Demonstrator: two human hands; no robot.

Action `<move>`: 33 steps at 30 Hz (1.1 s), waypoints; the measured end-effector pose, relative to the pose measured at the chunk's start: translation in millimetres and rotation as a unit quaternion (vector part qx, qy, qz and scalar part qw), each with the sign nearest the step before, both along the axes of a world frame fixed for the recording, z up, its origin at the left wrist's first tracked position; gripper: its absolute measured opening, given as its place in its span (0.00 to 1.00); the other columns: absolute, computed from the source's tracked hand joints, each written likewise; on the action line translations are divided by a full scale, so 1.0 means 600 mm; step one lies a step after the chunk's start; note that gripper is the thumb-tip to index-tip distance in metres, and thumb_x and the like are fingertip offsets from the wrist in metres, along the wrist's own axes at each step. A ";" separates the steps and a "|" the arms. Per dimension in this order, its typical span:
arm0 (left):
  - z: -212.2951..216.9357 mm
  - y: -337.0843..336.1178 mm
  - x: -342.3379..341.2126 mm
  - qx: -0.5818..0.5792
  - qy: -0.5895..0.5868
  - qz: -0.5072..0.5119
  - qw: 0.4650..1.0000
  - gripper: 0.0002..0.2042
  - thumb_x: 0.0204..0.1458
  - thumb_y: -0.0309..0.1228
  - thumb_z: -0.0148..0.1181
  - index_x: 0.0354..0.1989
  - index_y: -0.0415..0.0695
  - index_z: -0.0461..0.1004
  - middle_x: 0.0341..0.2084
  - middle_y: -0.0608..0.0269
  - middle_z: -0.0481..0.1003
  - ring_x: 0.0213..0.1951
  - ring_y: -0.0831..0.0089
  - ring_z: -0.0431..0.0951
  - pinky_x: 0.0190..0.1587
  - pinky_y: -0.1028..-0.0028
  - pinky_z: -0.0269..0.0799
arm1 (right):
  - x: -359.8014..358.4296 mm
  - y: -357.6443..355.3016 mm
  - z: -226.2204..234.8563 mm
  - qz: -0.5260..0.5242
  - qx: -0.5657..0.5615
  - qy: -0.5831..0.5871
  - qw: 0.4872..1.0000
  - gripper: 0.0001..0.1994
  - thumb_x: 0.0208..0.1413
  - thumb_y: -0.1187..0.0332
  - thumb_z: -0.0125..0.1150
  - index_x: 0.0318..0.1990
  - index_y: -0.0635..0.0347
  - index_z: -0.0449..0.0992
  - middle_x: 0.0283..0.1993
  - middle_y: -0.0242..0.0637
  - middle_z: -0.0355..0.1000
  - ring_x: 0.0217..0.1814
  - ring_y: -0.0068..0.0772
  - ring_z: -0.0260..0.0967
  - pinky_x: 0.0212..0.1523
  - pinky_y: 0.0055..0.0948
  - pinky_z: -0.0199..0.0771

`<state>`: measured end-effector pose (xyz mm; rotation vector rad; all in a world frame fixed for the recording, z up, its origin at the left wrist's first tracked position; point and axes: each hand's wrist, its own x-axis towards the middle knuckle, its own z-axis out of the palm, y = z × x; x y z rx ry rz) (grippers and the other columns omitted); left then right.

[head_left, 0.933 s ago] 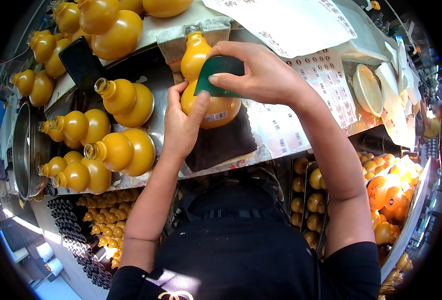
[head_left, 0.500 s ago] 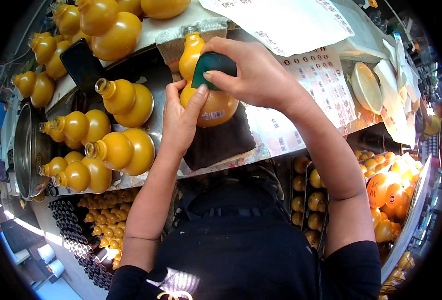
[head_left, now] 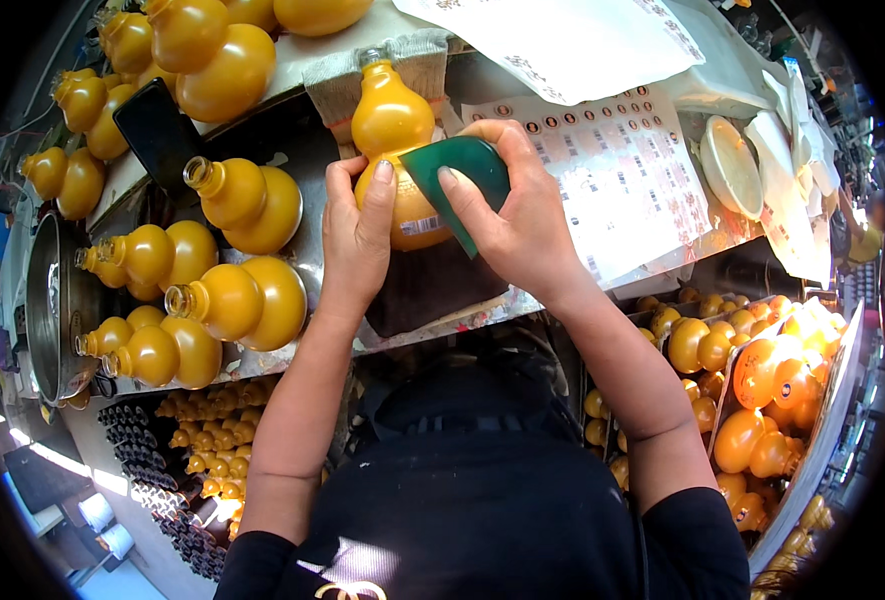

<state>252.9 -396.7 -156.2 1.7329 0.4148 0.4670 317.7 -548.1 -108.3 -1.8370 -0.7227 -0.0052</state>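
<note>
A yellow gourd-shaped bottle (head_left: 392,118) lies on a dark cloth (head_left: 432,290), its glass mouth pointing away from me onto a folded pale cloth (head_left: 417,70). My left hand (head_left: 355,232) grips the bottle's lower bulb from the left, thumb on top. In my right hand (head_left: 522,215) a flat green scraper (head_left: 467,180) is pinched between thumb and fingers. Its edge rests against the right side of the lower bulb, above a small barcode label (head_left: 422,226). Part of the lower bulb is hidden behind the scraper and my fingers.
Several more yellow gourd bottles (head_left: 252,300) lie at the left, beside a metal basin (head_left: 52,300) and a dark phone (head_left: 157,135). Sticker sheets (head_left: 612,180) and an oval bowl (head_left: 730,165) are at the right. Boxes of small gourd bottles (head_left: 697,345) stand below the table edge.
The green scraper in my right hand has moved right and down, from the bottle's waist to the lower bulb's right side. My left hand still holds the bottle.
</note>
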 end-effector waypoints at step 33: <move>-0.017 0.014 0.004 -0.055 -0.012 -0.028 0.998 0.21 0.65 0.48 0.38 0.43 0.38 0.64 0.36 0.52 0.74 0.38 0.70 0.74 0.44 0.71 0.69 | -0.094 -0.009 -0.059 0.006 -0.074 -0.371 0.926 0.10 0.44 0.70 0.64 0.37 0.49 0.78 0.41 0.25 0.74 0.38 0.26 0.68 0.37 0.24 0.63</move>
